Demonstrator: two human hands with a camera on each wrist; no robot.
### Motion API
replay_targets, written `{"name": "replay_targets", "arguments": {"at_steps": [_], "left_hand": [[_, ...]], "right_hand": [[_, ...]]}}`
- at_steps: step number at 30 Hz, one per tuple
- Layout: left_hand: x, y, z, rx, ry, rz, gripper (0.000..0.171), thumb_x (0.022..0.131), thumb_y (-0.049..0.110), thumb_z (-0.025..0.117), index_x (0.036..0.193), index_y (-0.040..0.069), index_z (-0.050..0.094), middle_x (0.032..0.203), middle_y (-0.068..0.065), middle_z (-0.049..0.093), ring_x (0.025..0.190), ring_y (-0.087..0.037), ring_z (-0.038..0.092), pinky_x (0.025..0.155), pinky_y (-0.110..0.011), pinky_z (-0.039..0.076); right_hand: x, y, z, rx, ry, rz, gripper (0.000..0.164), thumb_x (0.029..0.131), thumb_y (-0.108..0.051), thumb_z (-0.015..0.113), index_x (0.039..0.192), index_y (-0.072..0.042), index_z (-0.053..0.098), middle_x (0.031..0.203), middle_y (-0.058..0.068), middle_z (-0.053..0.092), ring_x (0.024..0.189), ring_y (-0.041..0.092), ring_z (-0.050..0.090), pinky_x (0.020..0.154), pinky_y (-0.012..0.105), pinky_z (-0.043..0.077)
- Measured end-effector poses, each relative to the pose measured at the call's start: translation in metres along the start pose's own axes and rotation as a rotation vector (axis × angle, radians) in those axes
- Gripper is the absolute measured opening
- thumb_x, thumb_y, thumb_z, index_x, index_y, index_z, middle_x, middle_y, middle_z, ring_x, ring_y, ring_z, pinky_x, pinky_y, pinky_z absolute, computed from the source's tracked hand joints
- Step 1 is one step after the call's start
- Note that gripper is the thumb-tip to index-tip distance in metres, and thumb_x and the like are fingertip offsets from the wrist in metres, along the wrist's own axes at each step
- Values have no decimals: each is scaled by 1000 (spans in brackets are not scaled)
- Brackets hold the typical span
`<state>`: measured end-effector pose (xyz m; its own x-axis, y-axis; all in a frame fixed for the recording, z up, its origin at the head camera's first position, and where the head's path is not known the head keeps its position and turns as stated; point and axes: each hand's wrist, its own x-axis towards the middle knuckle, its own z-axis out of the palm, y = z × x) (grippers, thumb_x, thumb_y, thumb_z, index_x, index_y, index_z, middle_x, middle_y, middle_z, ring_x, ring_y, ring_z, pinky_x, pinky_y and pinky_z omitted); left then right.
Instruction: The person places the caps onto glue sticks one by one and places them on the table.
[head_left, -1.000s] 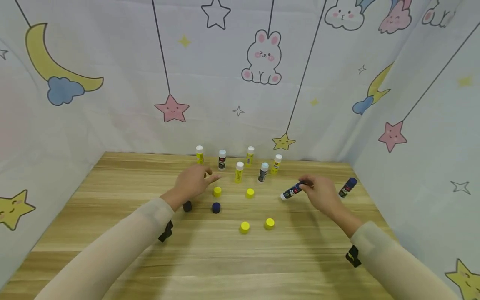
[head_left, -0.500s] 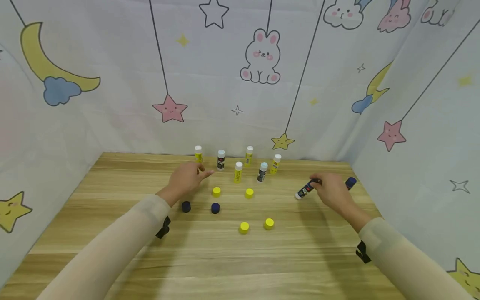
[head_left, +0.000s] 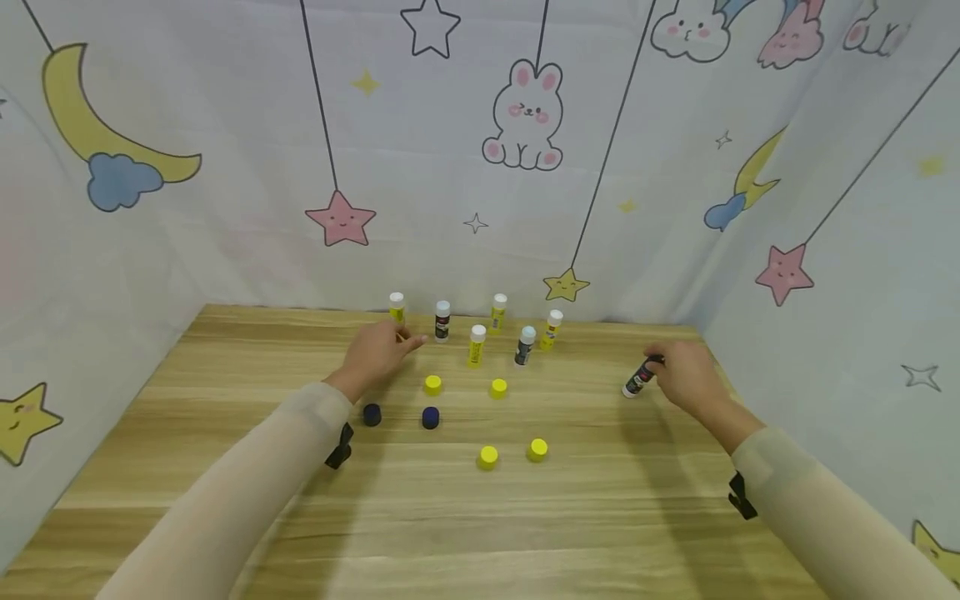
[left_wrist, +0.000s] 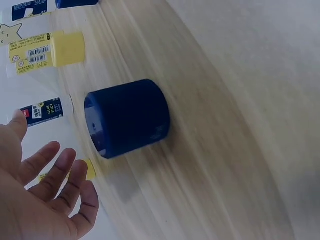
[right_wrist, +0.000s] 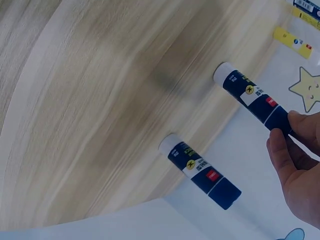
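My right hand (head_left: 688,377) pinches a navy glue stick (head_left: 640,377) by its dark-capped end, white base downward. In the right wrist view this glue stick (right_wrist: 255,97) is roughly parallel to a second capped navy glue stick (right_wrist: 200,170), which the hand hides in the head view. Whether the held stick's base touches the table cannot be told. My left hand (head_left: 375,357) holds nothing, its fingers loosely bent, near a yellow glue stick (head_left: 397,309) and an uncapped navy one (head_left: 442,322). A dark blue cap (left_wrist: 127,120) lies below the left wrist.
More white-topped glue sticks, such as a yellow one (head_left: 476,347) and a navy one (head_left: 524,347), stand toward the back. Several yellow caps (head_left: 488,457) and another blue cap (head_left: 431,417) lie on the wooden table (head_left: 420,525). A patterned curtain (head_left: 262,208) rises behind and beside it.
My right hand has carried the navy glue stick to the right, and now covers the second capped navy stick in the head view. The left hand has drawn slightly left, then stayed nearly still.
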<state>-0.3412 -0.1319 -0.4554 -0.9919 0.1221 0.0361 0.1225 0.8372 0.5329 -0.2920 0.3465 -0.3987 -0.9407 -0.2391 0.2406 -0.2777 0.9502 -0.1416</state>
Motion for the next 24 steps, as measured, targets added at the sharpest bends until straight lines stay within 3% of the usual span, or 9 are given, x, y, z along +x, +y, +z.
{"name": "replay_targets", "arguments": {"at_steps": [15, 24], "left_hand": [[16, 10, 13, -213, 13, -90, 55, 104, 49, 53, 127, 0, 66, 129, -19, 66, 120, -36, 60, 101, -50, 49], [20, 18, 15, -383, 4, -173, 55, 103, 51, 54, 131, 5, 63, 133, -15, 62, 123, -33, 55, 104, -49, 46]], "right_hand": [[1, 12, -4, -24, -50, 6, 23, 94, -1, 67, 115, 9, 70, 110, 28, 70, 102, 45, 66, 87, 57, 52], [2, 16, -6, -66, -63, 11, 23, 93, 1, 66, 114, 9, 70, 109, 29, 69, 105, 48, 64, 92, 59, 50]]}}
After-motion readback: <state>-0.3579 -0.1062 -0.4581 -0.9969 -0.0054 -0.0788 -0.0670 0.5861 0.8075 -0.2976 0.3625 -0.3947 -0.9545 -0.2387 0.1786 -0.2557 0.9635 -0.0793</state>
